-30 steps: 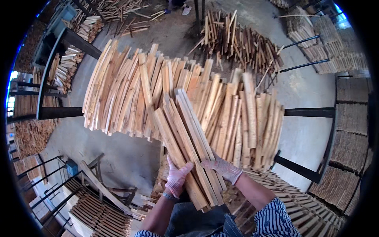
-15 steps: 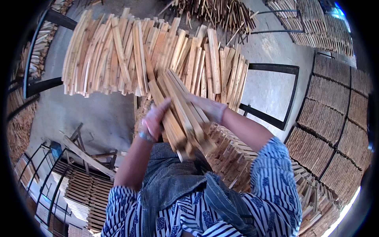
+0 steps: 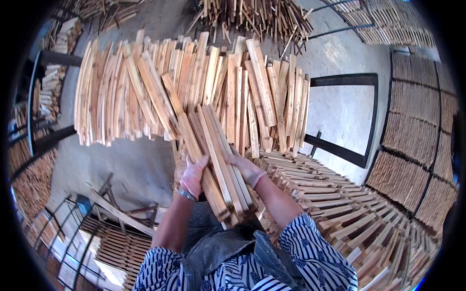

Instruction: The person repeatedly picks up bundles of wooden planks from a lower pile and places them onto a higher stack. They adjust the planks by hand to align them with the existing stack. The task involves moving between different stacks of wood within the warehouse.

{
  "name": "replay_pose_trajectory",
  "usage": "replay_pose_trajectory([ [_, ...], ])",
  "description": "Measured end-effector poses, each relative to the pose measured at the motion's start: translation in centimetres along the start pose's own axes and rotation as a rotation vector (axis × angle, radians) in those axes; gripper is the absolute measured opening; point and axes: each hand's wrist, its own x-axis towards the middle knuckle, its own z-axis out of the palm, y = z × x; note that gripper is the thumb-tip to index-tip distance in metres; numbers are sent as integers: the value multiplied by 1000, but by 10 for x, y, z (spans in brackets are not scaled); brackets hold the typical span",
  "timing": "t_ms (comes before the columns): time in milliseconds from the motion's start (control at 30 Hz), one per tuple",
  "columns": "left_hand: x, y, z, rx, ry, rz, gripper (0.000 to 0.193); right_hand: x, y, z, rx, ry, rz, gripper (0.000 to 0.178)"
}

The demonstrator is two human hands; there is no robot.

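Note:
A bundle of long wooden strips [image 3: 217, 160] lies slantwise between my two hands, in front of my apron. My left hand [image 3: 193, 173], in a pale glove, is closed against the bundle's left side. On its right side, my gloved right hand [image 3: 246, 167] grips it, fingers partly hidden by the wood. The bundle's far ends reach the front of a wide row of loose wooden strips [image 3: 109, 92]. A few strips lie slanted across that row, one of them [image 3: 158, 97] just beyond the bundle.
A black metal frame [image 3: 371, 121] carries the row. Crisscross stacked strips [image 3: 349, 213] stand close at my right. Tall strapped stacks [image 3: 412, 126] line the right side. A darker heap of sticks [image 3: 252, 17] lies at the back. Left below are a leaning board [image 3: 116, 206] and black racks [image 3: 73, 237].
Both hands have come nearer my body with the bundle, and the right forearm has drawn in. My view has shifted, showing more of the crisscross stack at right.

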Motion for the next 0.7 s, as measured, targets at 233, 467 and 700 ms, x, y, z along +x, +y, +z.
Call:
replay_pose_trajectory([
  [233, -105, 40, 68, -26, -109, 342, 97, -100, -78, 13, 8, 47, -226, 108],
  [467, -211, 104, 138, 321, -349, 781, 74, -228, -166, 36, -290, 270, -977, 109],
  [700, -290, 142, 251, 448, -888, 1019, 71, -326, -213, 17, -333, 510, -1351, 105],
])
